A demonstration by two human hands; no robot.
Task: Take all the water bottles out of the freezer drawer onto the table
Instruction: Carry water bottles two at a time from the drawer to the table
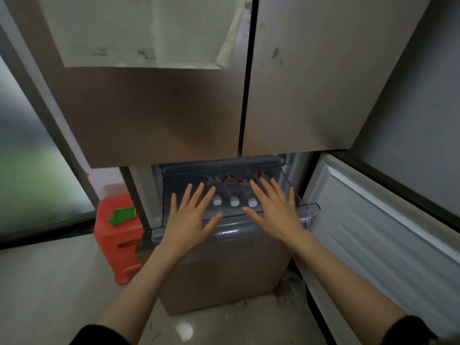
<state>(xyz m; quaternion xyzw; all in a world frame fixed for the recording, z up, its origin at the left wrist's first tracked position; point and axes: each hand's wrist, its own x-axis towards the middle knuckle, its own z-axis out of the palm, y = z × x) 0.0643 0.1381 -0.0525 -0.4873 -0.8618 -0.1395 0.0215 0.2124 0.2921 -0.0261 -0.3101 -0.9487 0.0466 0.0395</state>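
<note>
Left hand (190, 221), right hand (275, 215): fingers spread, empty. Water bottles (234, 195) in freezer drawer (310, 210) likely rigid, heavy, slick (frost?); grip bodies below caps.

A single wide-angle camera, worn on the person's head, looks forward and steeply down at the lower front of a refrigerator (174, 108), whose closed upper doors fill the top of the frame and bow outward with lens distortion. The view sits close, at arm's reach of the pulled-out freezer drawer (308, 210), which lies just below centre. Both forearms enter from the bottom edge, the left hand (191, 220) and right hand (276, 215) spread over the drawer. Floor tiles (49, 282) occupy the lower left corner.
</note>
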